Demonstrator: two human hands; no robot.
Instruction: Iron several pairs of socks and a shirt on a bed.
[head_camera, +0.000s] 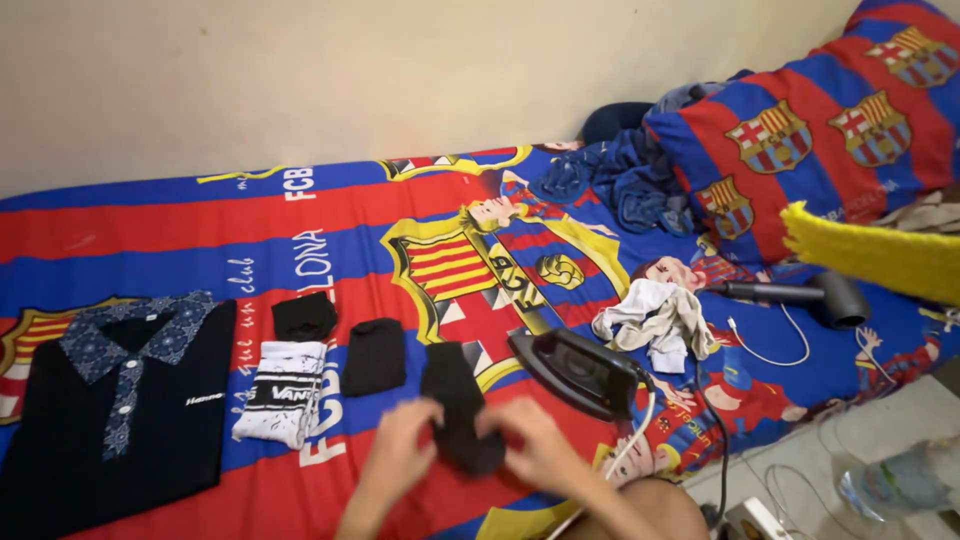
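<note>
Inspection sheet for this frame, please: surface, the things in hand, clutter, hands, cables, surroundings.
Surface: bed with a red and blue striped sheet carrying crest and cartoon prints.
Things in hand: black sock lying flat, both hands on its lower end.
Clutter: black iron resting beside the sock; black polo shirt; white sock; two folded black pieces; crumpled white cloth; blue clothes heap; hair dryer.
Hands: left hand and right hand, blurred, fingers on the sock.
Cables: white iron cord; thin white cable; black cable running down to the floor.
Surroundings: plain wall; matching pillow; yellow fuzzy item; clear bottle.
</note>
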